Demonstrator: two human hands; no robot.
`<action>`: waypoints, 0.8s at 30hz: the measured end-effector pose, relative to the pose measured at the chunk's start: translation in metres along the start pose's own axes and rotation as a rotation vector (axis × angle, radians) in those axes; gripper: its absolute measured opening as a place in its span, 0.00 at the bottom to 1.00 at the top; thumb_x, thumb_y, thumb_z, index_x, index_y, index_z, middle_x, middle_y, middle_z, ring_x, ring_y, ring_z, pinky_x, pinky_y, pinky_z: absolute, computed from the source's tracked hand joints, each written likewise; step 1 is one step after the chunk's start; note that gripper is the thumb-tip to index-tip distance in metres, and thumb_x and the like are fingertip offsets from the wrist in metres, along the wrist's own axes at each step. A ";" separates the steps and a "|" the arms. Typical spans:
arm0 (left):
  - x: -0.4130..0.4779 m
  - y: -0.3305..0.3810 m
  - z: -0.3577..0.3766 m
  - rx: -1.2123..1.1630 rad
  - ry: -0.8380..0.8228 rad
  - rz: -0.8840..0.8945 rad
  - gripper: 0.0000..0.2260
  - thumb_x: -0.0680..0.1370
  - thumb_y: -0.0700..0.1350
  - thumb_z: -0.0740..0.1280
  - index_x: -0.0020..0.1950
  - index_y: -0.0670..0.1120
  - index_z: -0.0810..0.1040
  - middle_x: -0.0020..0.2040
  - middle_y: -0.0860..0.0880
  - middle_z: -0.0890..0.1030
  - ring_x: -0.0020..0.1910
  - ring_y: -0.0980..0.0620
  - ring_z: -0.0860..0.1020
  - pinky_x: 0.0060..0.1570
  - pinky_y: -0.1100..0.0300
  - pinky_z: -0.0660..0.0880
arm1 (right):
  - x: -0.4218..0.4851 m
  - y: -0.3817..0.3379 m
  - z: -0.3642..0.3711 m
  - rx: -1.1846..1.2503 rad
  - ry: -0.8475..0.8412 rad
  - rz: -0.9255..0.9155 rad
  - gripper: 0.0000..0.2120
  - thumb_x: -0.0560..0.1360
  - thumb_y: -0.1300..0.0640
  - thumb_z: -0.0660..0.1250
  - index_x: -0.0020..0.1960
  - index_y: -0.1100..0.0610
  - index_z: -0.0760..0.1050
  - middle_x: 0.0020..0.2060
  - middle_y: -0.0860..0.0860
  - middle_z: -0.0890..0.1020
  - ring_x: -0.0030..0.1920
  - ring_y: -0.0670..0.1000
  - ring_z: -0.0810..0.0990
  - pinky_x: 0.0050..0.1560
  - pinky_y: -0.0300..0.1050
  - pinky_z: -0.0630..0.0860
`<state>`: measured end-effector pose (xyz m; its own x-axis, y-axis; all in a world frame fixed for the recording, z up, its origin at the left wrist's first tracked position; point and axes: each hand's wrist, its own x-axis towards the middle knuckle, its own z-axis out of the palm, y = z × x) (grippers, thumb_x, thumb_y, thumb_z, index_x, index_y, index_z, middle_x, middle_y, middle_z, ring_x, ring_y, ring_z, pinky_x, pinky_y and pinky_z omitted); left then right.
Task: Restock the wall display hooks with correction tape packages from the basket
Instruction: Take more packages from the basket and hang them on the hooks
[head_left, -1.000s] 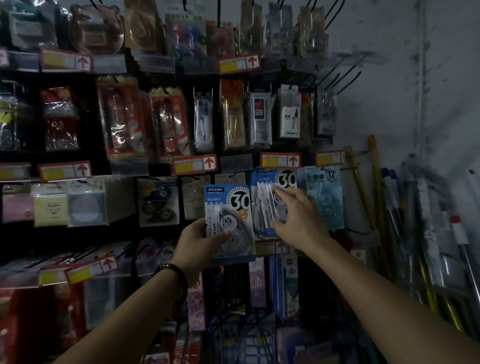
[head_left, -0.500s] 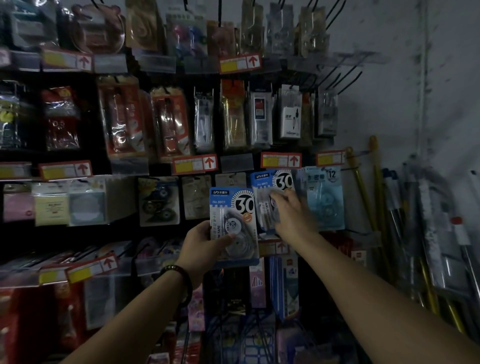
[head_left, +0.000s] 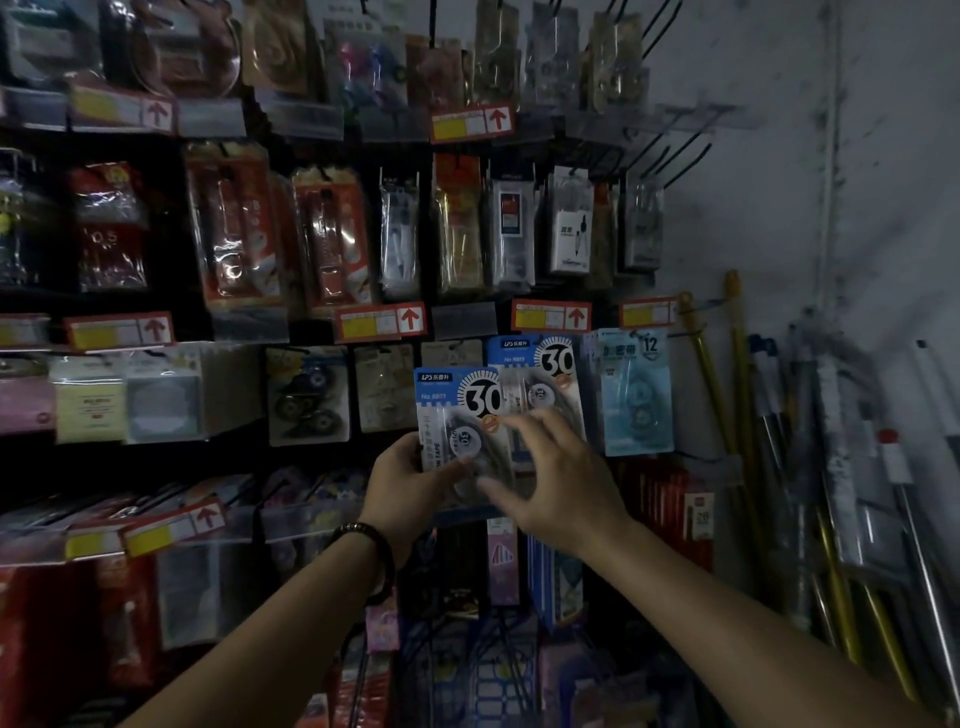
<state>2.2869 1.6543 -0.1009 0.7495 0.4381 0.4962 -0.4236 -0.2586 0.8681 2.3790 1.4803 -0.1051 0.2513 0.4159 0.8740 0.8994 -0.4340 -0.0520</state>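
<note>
At the wall display: rows of hooks (head_left: 687, 155) are carrying stationery packs, and red price tags (head_left: 550, 316) are running under the rows.
Held item: a correction tape package (head_left: 457, 408) marked with a large "30" is being held upright in front of the middle row, overlapping the pack behind it.
Left hand: the left hand (head_left: 410, 483) is grasping the package by its lower left edge, with the thumb lying across the front. Its grip is closed on the card.
Right hand: the right hand (head_left: 561, 488) is hovering over the package's lower right part with its fingers spread and loosely bent. Its grip is holding nothing, and blur is hiding whether the fingertips are touching the plastic.
On the hook: a matching hung package (head_left: 548, 371) is hanging just right of the held one and behind it, partly covered by it.
Next along: a light blue pack (head_left: 635, 395) marked "12" is hanging just beside that.
Wrist: a dark bracelet (head_left: 375, 540) is circling the left wrist.
Below the arms: a blue wire basket (head_left: 488, 675) is showing dimly.
Far right: yellow poles (head_left: 737, 415) are leaning against the grey wall.
</note>
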 end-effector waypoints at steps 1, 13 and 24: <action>-0.002 0.001 0.004 -0.012 -0.007 0.009 0.12 0.78 0.39 0.76 0.61 0.47 0.83 0.52 0.48 0.89 0.51 0.48 0.88 0.55 0.45 0.85 | -0.006 -0.003 0.001 0.006 -0.053 -0.002 0.37 0.75 0.33 0.68 0.78 0.46 0.64 0.67 0.45 0.69 0.64 0.48 0.74 0.54 0.45 0.81; -0.004 -0.001 0.019 0.231 -0.063 0.061 0.10 0.80 0.45 0.74 0.61 0.50 0.79 0.50 0.48 0.87 0.46 0.49 0.87 0.45 0.50 0.85 | -0.001 0.027 0.011 -0.008 0.001 0.296 0.37 0.78 0.46 0.72 0.82 0.45 0.58 0.68 0.46 0.68 0.67 0.51 0.73 0.55 0.45 0.80; -0.001 -0.012 -0.006 0.463 -0.042 0.094 0.06 0.78 0.46 0.74 0.54 0.53 0.82 0.47 0.53 0.86 0.46 0.52 0.86 0.46 0.51 0.85 | 0.010 0.051 0.023 -0.134 0.062 0.278 0.38 0.77 0.50 0.74 0.82 0.48 0.61 0.69 0.50 0.69 0.70 0.55 0.70 0.56 0.53 0.83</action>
<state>2.2885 1.6619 -0.1113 0.7426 0.3621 0.5634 -0.2263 -0.6562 0.7199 2.4358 1.4806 -0.1096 0.4545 0.2188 0.8634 0.7433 -0.6273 -0.2323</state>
